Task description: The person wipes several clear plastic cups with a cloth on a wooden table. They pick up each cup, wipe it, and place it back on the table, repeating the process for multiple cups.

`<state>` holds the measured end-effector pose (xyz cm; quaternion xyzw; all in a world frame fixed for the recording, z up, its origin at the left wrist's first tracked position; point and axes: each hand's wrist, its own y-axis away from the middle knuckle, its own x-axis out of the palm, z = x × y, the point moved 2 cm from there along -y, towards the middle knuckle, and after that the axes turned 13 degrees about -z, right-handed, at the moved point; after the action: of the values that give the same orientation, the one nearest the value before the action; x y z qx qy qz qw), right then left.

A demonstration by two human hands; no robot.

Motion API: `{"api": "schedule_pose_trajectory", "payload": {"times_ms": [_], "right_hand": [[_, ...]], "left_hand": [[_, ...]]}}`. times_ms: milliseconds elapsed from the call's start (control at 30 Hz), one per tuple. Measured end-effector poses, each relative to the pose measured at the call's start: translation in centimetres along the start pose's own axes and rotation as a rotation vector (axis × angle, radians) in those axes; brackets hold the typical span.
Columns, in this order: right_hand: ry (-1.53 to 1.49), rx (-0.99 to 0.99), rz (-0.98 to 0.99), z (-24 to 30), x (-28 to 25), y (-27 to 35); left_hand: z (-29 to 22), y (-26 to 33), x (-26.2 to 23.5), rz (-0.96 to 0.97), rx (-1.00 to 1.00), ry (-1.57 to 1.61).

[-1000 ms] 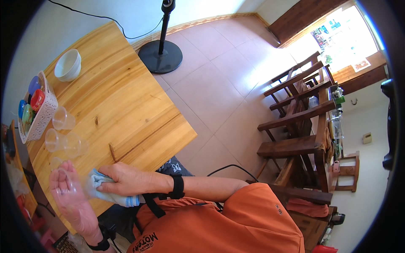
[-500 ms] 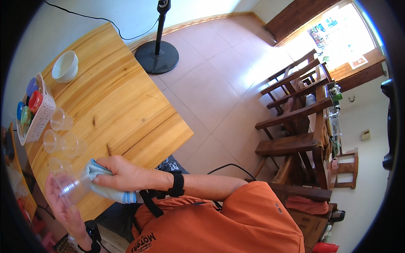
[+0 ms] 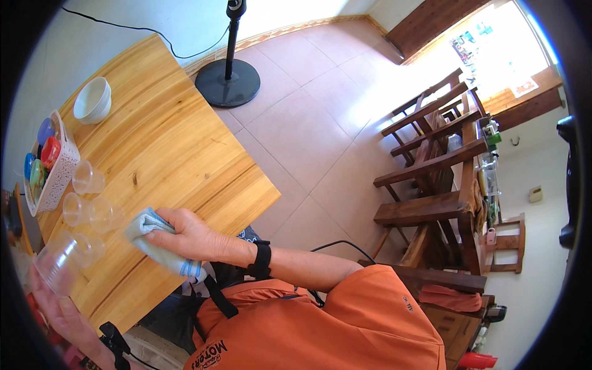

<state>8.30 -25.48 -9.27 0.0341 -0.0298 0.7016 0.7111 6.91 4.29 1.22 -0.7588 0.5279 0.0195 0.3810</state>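
My right hand, with a black band on its wrist, grips a crumpled blue-grey cloth that rests on the wooden table near its front edge. My left hand is at the lower left and holds a clear plastic cup tilted just above the table's corner. The cup and the cloth are apart. Three more clear cups stand on the table to the left of the cloth, one by the basket, one below it and one nearest the cloth.
A white lattice basket with coloured round things stands at the table's left edge, a white bowl behind it. A black fan stand is on the tiled floor beyond the table. Wooden chairs fill the right side.
My right hand has drawn the cloth away from the cup and set it on the table. My left hand has closed round the cup and shifted left and down.
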Motion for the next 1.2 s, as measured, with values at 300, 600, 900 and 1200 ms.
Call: {"api": "schedule_pose_trajectory", "payload": {"times_ms": [300,600,900,1200], "right_hand": [[0.153,0.028,0.019,-1.7,-0.9,0.0],[0.195,-0.014,0.037,-1.8,-0.7,-0.1],[0.202,-0.02,0.058,-1.9,-0.6,0.0],[0.114,0.202,0.159,-2.1,-0.5,0.5]], "left_hand": [[-0.3,-1.4,0.5,0.03,-0.082,0.083],[2.1,-3.6,-1.5,0.012,0.017,-0.129],[-0.4,-4.6,1.3,0.105,-0.015,0.04],[-3.3,-4.2,4.6,0.095,-0.121,0.012]]}}
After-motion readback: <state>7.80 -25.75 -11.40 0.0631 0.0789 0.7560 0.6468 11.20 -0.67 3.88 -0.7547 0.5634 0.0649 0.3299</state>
